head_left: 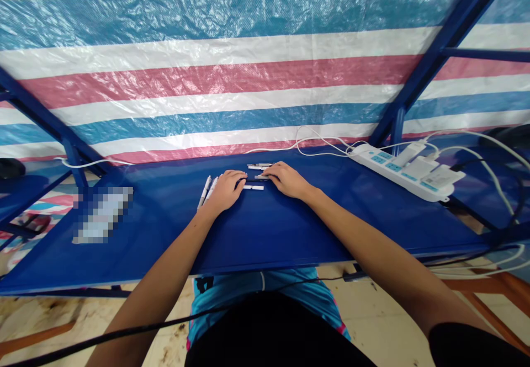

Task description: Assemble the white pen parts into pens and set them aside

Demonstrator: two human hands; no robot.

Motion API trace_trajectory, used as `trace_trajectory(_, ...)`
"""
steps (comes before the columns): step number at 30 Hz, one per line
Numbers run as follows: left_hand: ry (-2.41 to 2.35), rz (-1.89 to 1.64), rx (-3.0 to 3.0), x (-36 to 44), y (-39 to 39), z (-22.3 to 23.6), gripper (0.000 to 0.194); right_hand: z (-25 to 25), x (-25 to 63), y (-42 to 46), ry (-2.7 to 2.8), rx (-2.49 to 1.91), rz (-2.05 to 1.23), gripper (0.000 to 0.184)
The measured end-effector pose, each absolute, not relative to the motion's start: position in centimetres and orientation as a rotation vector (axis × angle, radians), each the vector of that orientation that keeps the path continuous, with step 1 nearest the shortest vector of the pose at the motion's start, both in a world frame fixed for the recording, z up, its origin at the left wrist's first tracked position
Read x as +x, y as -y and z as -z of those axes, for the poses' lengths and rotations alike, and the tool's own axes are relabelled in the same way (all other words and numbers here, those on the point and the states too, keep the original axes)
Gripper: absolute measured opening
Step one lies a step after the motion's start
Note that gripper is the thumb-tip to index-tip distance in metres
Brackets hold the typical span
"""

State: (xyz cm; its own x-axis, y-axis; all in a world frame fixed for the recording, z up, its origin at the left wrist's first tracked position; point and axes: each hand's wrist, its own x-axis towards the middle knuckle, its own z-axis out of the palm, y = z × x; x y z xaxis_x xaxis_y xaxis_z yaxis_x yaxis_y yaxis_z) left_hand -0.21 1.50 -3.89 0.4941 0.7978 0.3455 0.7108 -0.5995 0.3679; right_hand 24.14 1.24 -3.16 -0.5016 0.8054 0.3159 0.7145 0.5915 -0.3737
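Grip: both hands lie palm down, fingers loosely curved; whether either holds anything cannot be told.
Left hand (223, 190): just beside white pens (206, 190), which lie angled on its outer side.
Right hand (287, 180): nearest a dark pen (252, 180) lying crosswise between the hands.
Beyond: further white pens (260, 165).
Surface: blue table (265, 245), with a white power strip (397, 171) at right.

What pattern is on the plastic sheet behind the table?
The plastic sheet has blue, white and pink stripes, shown in the head view.
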Motion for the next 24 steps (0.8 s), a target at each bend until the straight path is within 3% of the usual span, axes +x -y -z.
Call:
trace_trajectory(15, -1.345, -0.82, 2.512, -0.2, -1.5, 3.8, 0.036, 2.2, 24.5, -1.0, 2.333, -1.532, -0.155, 0.022)
trace_trajectory(24, -1.387, -0.978, 2.44, -0.5, -1.8, 3.9, 0.027, 1.7, 24.5, -0.7, 2.29, -1.621, -0.238, 0.025)
